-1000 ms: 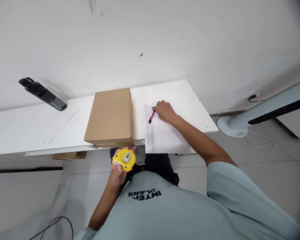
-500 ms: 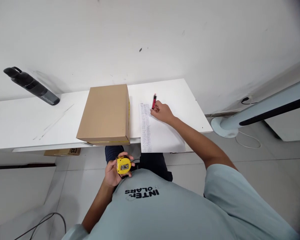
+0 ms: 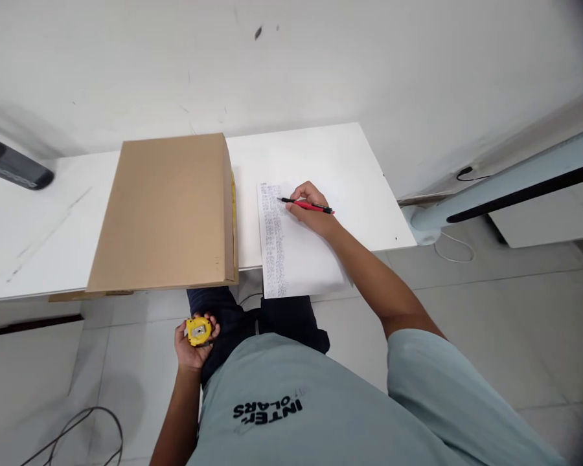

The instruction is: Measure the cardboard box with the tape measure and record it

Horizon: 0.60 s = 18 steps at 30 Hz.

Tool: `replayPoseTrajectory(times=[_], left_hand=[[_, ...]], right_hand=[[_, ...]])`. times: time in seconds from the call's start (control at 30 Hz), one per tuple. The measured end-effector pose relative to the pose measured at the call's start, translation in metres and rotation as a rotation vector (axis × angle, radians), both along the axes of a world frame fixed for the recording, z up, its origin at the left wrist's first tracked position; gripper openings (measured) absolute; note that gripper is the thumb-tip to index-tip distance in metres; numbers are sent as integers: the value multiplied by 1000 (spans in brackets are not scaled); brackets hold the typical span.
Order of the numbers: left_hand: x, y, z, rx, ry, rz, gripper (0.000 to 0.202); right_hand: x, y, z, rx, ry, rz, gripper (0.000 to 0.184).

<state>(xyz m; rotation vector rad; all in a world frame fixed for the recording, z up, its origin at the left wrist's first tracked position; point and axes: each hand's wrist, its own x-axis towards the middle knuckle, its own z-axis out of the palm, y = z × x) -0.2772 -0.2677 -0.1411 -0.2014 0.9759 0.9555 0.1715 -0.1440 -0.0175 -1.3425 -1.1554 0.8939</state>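
Note:
My left hand [image 3: 190, 350] is closed round a yellow tape measure [image 3: 199, 331], held low over my thigh in front of the table edge. In my right hand [image 3: 311, 208] is a red and black pen [image 3: 307, 206], lying nearly level with its dark tip pointing left. That tip is over the written part of a white paper [image 3: 306, 272], and I cannot tell whether it touches. Small handwriting runs down the paper's left side. The sheet's near end hangs past the table edge. To its left sits a closed cardboard box [image 3: 162, 213].
The white table [image 3: 315, 152] stands against the wall. A dark bottle [image 3: 17, 165] is at its far left. On the floor to the right is a pale blue column-shaped appliance [image 3: 510, 188] with a cord. A dark cable [image 3: 119, 427] loops at the lower left.
The pen has swung from upright to nearly level, its tip now over the writing. My left hand has moved left and down with the tape measure. The whole view has shifted.

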Motion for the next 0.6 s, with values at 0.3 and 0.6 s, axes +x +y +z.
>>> replayPoseTrajectory(times=[0.3,0.6], left_hand=[[28,8,27,-26,142,-55,28],[64,18,258,1375,830,-715,31]], right_hand=[[1,0,1,-4,-41,42,56],[-1,-3,7,-24,-65,22,66]])
